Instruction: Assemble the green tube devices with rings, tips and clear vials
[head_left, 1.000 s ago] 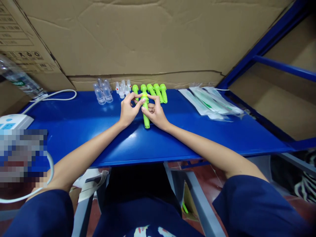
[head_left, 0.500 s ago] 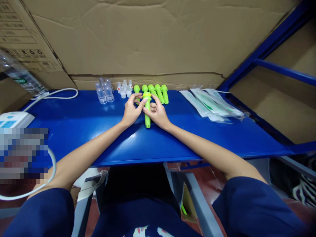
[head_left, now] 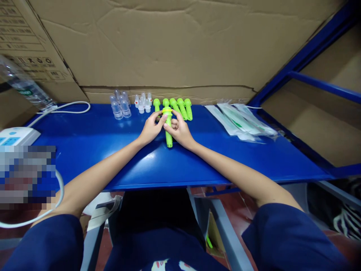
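Between my two hands is a lime-green, microphone-shaped plastic tube (head_left: 169, 137) with a yellow ring near its top; its open lower end points toward me. My left hand (head_left: 152, 127) grips it from the left, thumb on the front and fingers by the ring. From the right, my right hand (head_left: 180, 130) is closed round it, the index finger up at the ring and the other fingers curled. Just behind stand several similar green tubes (head_left: 182, 109) with rounded heads, one partly hidden by my left fingers.
Several clear plastic tubes (head_left: 120, 105) and small white-based caps with red spots (head_left: 143, 103) stand left of centre on the blue table (head_left: 113, 141). Sealed clear packets (head_left: 239, 121) lie at the right. A power strip (head_left: 19, 136), a white cable and a plastic bottle (head_left: 28, 88) are at the left.
My fingers have shifted slightly, closing in nearer the yellow ring. The green tube stays in almost the same place, held by both hands.
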`<state>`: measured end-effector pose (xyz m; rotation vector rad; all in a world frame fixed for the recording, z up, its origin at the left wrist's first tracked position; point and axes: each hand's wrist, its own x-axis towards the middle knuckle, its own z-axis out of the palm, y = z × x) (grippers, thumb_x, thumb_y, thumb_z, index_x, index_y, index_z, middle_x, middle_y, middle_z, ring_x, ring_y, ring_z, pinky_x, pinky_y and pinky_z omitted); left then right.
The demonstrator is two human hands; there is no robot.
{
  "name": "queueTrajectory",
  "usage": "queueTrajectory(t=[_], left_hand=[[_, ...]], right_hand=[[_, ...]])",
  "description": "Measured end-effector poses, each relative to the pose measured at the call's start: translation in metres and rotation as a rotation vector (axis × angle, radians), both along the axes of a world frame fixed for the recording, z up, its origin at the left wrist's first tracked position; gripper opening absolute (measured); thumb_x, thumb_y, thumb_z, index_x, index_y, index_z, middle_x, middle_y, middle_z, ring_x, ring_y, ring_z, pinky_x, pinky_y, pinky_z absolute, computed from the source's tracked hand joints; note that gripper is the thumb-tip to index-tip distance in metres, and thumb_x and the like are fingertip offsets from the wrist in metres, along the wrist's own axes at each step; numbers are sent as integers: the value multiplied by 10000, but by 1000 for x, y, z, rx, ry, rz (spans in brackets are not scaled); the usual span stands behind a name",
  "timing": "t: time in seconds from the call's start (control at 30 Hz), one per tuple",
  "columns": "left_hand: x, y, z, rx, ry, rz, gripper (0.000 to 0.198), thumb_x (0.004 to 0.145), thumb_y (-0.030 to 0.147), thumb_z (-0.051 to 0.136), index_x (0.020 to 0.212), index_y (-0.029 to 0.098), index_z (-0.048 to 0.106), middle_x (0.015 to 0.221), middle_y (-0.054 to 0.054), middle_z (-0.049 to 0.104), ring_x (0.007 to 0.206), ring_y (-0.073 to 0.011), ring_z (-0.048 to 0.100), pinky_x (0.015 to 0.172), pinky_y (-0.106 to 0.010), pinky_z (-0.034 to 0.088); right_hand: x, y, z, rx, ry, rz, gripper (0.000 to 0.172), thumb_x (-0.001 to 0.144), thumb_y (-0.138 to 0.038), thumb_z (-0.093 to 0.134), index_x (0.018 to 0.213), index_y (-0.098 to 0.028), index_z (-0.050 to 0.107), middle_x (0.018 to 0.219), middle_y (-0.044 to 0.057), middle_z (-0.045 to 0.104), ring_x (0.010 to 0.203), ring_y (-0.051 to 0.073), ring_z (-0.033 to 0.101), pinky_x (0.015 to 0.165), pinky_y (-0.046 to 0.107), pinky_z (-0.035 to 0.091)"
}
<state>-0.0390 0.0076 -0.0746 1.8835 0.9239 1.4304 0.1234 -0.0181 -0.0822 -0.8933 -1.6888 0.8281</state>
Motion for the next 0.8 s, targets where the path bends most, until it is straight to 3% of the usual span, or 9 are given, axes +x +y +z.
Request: queueTrajectory(t=[0.23, 0.33, 0.6, 0.8], left_hand=[[2, -6, 4, -64, -42, -61, 640, 952, 724, 569, 1187, 140, 689, 1146, -138, 782, 1025, -249, 745, 886, -328, 587], [2, -7, 5, -67, -35, -78, 649, 942, 751, 560, 1166, 153, 680, 1107, -129, 777, 1013, -251, 743, 883, -340, 589], [1, -11, 10, 106, -38, 121, 412, 918, 556, 742, 1136, 236, 602, 1189, -76, 692, 890, -169, 707, 666, -272, 511], [0, -13, 16, 202, 8, 142, 360, 903, 526, 757, 1029, 221, 613, 1053, -47, 672, 856, -164, 654, 695, -285, 494]], right_hand=[[0, -3, 7, 30, 12, -38, 665, 844, -629, 737, 1269, -213, 440, 671, -100, 405, 552, 100, 430, 548, 264, 402], [-1, -2, 6, 33, 14, -35, 661, 846, -627, 741, 1274, -236, 424, 680, -94, 431, 550, 106, 452, 538, 266, 416], [-3, -6, 3, 34, 33, 19, 657, 933, -475, 708, 1423, -316, 301, 828, -36, 575, 622, 146, 613, 562, 295, 530], [-1, -12, 10, 20, 9, 13, 536, 904, -378, 717, 1283, -294, 347, 673, -110, 439, 500, 103, 491, 486, 233, 405]])
